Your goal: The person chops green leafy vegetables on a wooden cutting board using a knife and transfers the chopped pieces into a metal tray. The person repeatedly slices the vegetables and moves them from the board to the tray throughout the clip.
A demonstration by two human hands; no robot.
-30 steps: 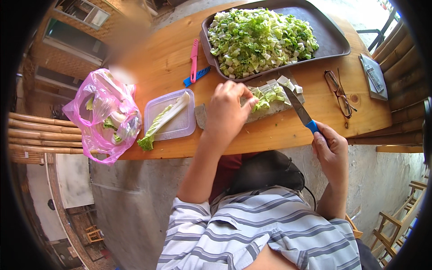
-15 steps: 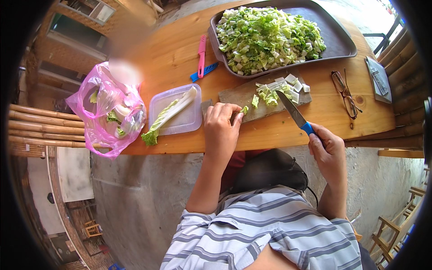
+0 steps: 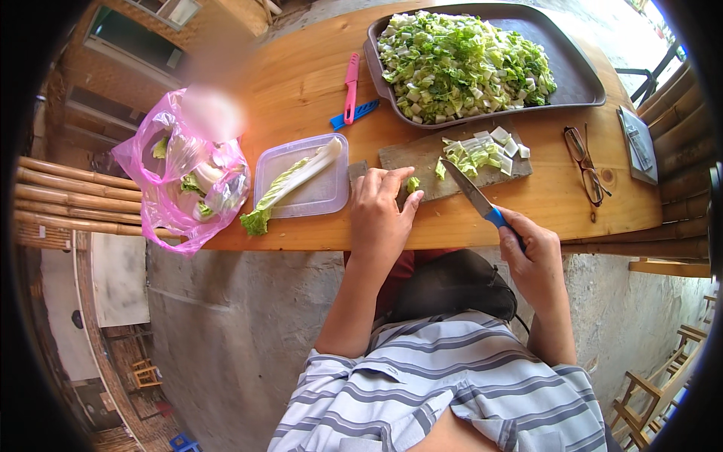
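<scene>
My right hand (image 3: 529,239) grips the blue handle of a knife (image 3: 470,190). Its blade points up and left, with the tip beside cut napa cabbage pieces (image 3: 476,157) on a worn wooden cutting board (image 3: 433,190). At the board's left part rests my left hand (image 3: 380,207), thumb and fingers apart; a small green cabbage scrap (image 3: 413,183) lies by its fingertips. Left of that hand, a long cabbage leaf (image 3: 300,178) lies across a clear plastic lid or shallow container (image 3: 331,197), its green end hanging over the edge.
A grey tray (image 3: 576,75) heaped with chopped cabbage stands at the back. A pink knife (image 3: 352,87) lies over a blue sheath (image 3: 363,113). A pink plastic bag (image 3: 169,203) with cabbage sits at the left table edge; eyeglasses (image 3: 586,166) and a notepad-like item (image 3: 639,147) lie right.
The knife and my right hand have moved left toward the cut pieces. My left hand stays by the board, its thumb and fingers spread a little wider. The view has shifted slightly.
</scene>
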